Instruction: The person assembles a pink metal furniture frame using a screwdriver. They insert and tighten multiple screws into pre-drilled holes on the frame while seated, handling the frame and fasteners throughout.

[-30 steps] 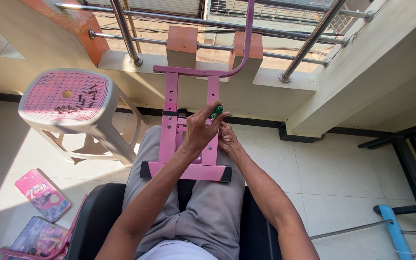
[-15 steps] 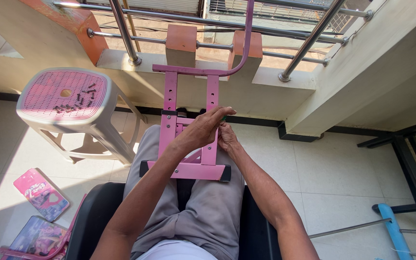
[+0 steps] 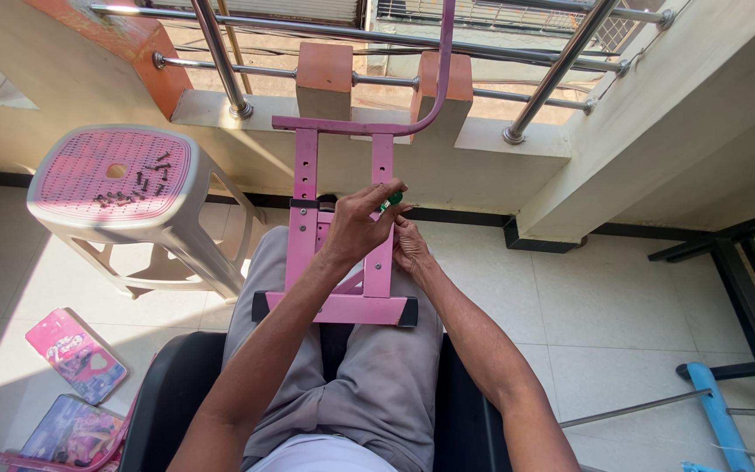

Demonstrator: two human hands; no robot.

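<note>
The left hand [image 3: 358,225] is closing round a green-handled screwdriver [image 3: 391,201] against the pink metal frame [image 3: 342,262] lying on the lap; the right hand [image 3: 410,249] is pinching at the frame's right upright, what it holds hidden; beside sit a plastic stool [image 3: 120,188] bearing loose screws [image 3: 137,183], steel railing [image 3: 552,83] beyond.

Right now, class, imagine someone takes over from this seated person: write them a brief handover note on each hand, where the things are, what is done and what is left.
Left hand: gripping a green-handled screwdriver at the right upright of the pink metal frame.
Right hand: steadying that upright just below the tool.
Frame: rests upright on the person's lap, its top towards the railing.
Loose screws: on the pink-topped plastic stool to the left.
Done: cannot tell how many screws are in.
Left: judging by the loose screws, more fastening probably remains.
</note>
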